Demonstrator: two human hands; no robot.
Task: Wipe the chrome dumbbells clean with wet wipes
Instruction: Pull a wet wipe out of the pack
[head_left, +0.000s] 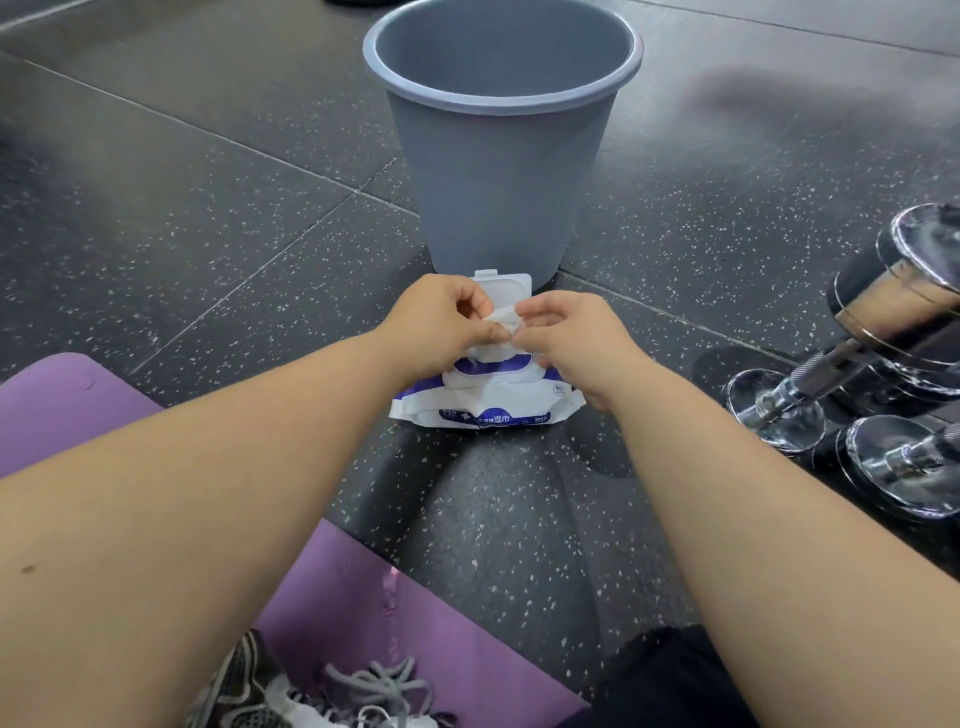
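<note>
**Pulling a wipe from the pack, dumbbells waiting at the right**

Both hands meet over the pack of wipes (488, 408), which lies flat on the speckled black floor (208, 218), straight in front of the person. The pack's white flip lid (506, 285) stands open, tilted back toward the bin. The left hand (441, 322) has its fingers curled and pinches one end of a small, crumpled white wet wipe (501, 317), held just above the pack's opening. The right hand (571, 338) comes in from the other side with its fingers bent, and its fingertips nip the wipe's near edge. The two hands almost touch each other.

A grey plastic bin (501, 130) stands upright just behind the pack, its base near the open lid. The chrome dumbbells (883, 317) lie on the floor at the right edge of the view, well apart from the pack. The biggest is farthest back, with two smaller ones nearer, their round end plates facing the camera.

A purple mat (67, 410) covers the floor at lower left. A grey laced shoe (311, 691) rests on it at the bottom edge.
</note>
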